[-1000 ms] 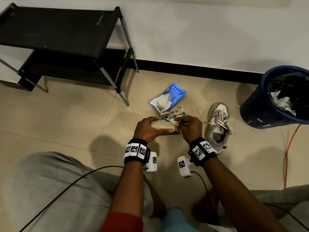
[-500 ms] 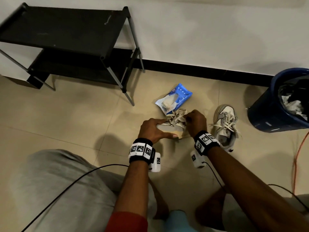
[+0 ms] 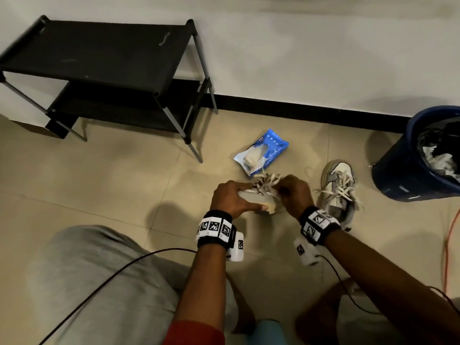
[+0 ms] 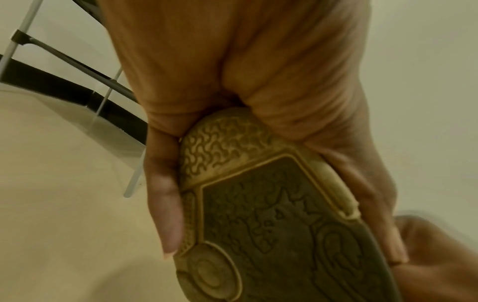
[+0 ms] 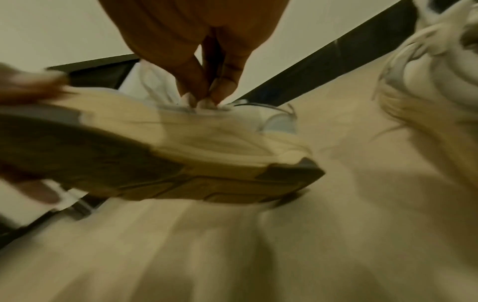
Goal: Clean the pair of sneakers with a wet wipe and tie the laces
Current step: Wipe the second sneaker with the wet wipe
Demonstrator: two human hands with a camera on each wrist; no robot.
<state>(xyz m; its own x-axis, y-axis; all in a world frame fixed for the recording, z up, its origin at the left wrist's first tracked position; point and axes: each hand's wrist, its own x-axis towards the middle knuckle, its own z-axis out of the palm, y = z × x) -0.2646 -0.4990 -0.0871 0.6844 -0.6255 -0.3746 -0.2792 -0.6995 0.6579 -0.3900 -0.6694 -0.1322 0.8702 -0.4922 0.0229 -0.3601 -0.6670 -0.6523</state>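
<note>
My left hand (image 3: 249, 196) grips one white and grey sneaker (image 3: 268, 205) off the floor, thumb and fingers along the edges of its tan sole (image 4: 271, 224). My right hand (image 3: 286, 190) pinches a small white wet wipe (image 5: 203, 105) against that shoe's upper (image 5: 207, 130), just below the loose laces (image 3: 267, 179). The second sneaker (image 3: 338, 190) stands upright on the floor to the right, its laces untied. The right wrist view is blurred.
A blue pack of wipes (image 3: 262, 151) lies on the tiles just beyond the held shoe. A blue bin (image 3: 398, 175) with a black liner stands at the right, a black shoe rack (image 3: 99, 58) at the back left. An orange cable (image 3: 448, 240) runs down the right edge.
The right hand has slid from the shoe's near side up toward the laces, rubbing along the upper. The left hand keeps its grip on the sole.
</note>
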